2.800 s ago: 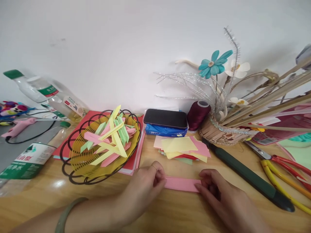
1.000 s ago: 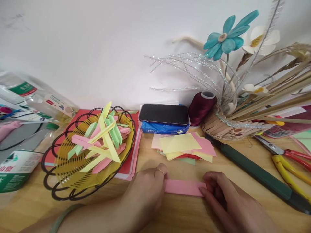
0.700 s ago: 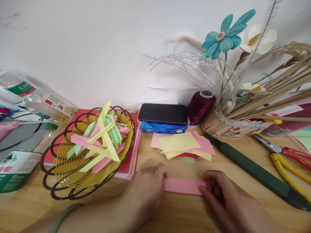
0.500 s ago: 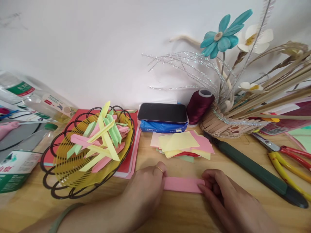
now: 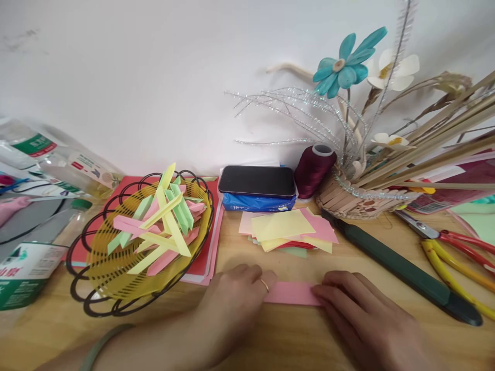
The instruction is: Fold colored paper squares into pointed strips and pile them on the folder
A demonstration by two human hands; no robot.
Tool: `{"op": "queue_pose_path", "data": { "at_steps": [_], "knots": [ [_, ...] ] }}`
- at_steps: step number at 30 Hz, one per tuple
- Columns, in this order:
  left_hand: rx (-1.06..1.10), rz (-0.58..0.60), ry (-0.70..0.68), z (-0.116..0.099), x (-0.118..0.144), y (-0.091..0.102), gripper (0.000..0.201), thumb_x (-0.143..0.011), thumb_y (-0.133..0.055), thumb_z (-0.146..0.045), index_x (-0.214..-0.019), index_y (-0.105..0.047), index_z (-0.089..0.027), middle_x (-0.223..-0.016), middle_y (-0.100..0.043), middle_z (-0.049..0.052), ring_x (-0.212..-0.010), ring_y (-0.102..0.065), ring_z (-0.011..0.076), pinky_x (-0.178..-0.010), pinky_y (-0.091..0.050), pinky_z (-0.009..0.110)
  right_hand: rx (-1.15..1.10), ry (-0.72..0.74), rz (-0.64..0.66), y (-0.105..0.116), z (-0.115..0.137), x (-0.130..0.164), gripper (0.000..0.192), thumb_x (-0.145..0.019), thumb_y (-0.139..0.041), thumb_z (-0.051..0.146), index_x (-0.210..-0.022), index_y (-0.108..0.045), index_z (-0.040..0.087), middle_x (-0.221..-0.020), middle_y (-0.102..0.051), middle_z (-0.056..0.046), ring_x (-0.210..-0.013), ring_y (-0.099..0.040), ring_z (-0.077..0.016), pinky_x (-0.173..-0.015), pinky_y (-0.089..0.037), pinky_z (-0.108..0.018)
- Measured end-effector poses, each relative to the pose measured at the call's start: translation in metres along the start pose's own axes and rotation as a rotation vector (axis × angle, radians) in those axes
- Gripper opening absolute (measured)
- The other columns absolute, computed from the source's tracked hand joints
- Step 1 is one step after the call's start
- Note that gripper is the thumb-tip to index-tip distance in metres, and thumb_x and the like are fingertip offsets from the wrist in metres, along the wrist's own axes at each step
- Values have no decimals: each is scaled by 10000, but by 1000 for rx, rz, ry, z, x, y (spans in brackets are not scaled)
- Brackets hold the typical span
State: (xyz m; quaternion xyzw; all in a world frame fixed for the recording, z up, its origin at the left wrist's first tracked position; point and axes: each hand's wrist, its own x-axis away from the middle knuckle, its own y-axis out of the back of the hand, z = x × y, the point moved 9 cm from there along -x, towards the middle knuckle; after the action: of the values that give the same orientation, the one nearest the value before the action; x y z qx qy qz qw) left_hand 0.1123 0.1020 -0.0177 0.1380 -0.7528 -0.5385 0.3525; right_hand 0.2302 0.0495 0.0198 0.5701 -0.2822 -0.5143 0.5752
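A folded pink paper strip [image 5: 292, 292] lies crosswise on the wooden table between my hands. My left hand [image 5: 237, 299], a ring on one finger, is closed over the strip's left end; its fingertips are partly hidden. At the other end, my right hand [image 5: 358, 304] has its thumb and fingers together on the paper. Just beyond the strip sits a loose pile of yellow, pink and green paper pieces [image 5: 284, 226]. To the left, a yellow woven basket [image 5: 102, 275] with a dark looped rim holds several folded strips [image 5: 170, 216].
Behind the pile, a phone [image 5: 257, 180] rests on a blue packet [image 5: 257, 202] beside a maroon thread spool [image 5: 315, 172]. A dark green-handled tool [image 5: 394, 263] and scissors [image 5: 452, 247] lie at right, near a flower arrangement [image 5: 359, 190]. Plastic bottles [image 5: 33, 268] are at left.
My left hand has slid slightly right along the strip. My right fingers have moved left over its right end and flattened somewhat. The view has shifted a little.
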Motion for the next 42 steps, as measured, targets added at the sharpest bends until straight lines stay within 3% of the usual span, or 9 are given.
{"op": "queue_pose_path", "data": {
  "at_steps": [5, 8, 14, 18, 25, 30, 34, 39, 42],
  "knots": [
    [-207, -79, -78, -7, 1, 1, 416, -891, -469, -208, -1251, -391, -401, -816, -552, 6, -714, -573, 177, -476, -457, 196, 233, 182, -60, -4, 18, 19, 362, -828, -327, 84, -1065, -587, 171, -1059, -617, -94, -957, -555, -249, -758, -464, -395],
    [-297, -131, -99, -10, 4, 1, 455, -906, -448, -226, -1309, -321, -394, -805, -547, 20, -696, -577, 185, -440, -436, 187, 262, 170, -119, 1, 26, 20, 425, -796, -264, 17, -1011, -609, 141, -1063, -623, -101, -982, -540, -259, -775, -444, -419],
    [-394, -209, -158, -13, 13, 3, 536, -889, -457, -167, -1354, -262, -346, -795, -525, 17, -703, -563, 178, -433, -432, 178, 264, 233, -17, 2, 32, 15, 403, -808, -299, 40, -1053, -608, 124, -1109, -614, -104, -1015, -534, -247, -794, -456, -399],
    [-436, -220, -139, -8, 20, 5, 608, -868, -468, -132, -1369, -214, -364, -809, -508, 6, -700, -551, 180, -435, -447, 200, 283, 249, -48, 0, 30, 18, 412, -776, -325, 37, -1063, -608, 121, -1086, -622, -124, -1008, -546, -252, -790, -470, -405],
    [-517, -222, -149, -10, 29, 6, 570, -886, -437, -147, -1381, -210, -315, -804, -484, 7, -683, -533, 167, -475, -448, 225, 282, 217, -69, 6, 28, 25, 487, -766, -359, 73, -1231, -496, 127, -1151, -604, -112, -1053, -543, -228, -827, -471, -374],
    [-605, -250, -147, -15, 31, 6, 516, -891, -418, -157, -1369, -254, -260, -783, -468, 9, -674, -530, 179, -479, -445, 256, 367, 283, -157, 11, 65, 9, 408, -850, -412, 298, -1187, -532, 101, -1241, -558, -107, -1175, -461, -223, -907, -397, -339],
    [-615, -226, -129, -14, 31, 6, 346, -899, -396, -166, -1232, -444, -249, -789, -466, 17, -686, -534, 186, -469, -438, 260, 277, 295, -131, -7, 83, 0, 644, -817, -386, 577, -1174, -533, 62, -1240, -557, -119, -1191, -435, -202, -909, -390, -286],
    [-666, -235, -120, -16, 33, 6, 560, -892, -397, -143, -1398, -187, -257, -768, -473, 14, -660, -530, 183, -454, -421, 255, 354, 290, -73, -14, 71, 14, 702, -783, -417, 605, -1204, -511, 52, -1250, -545, -138, -1186, -440, -224, -874, -427, -309],
    [-690, -219, -110, -14, 33, 5, 617, -881, -410, -131, -1413, -127, -265, -775, -490, 15, -662, -532, 182, -463, -419, 254, 387, 286, -54, -9, 57, 29, 637, -809, -428, 539, -1229, -492, 64, -1275, -524, -134, -1172, -460, -221, -867, -436, -315]
  ]
}}
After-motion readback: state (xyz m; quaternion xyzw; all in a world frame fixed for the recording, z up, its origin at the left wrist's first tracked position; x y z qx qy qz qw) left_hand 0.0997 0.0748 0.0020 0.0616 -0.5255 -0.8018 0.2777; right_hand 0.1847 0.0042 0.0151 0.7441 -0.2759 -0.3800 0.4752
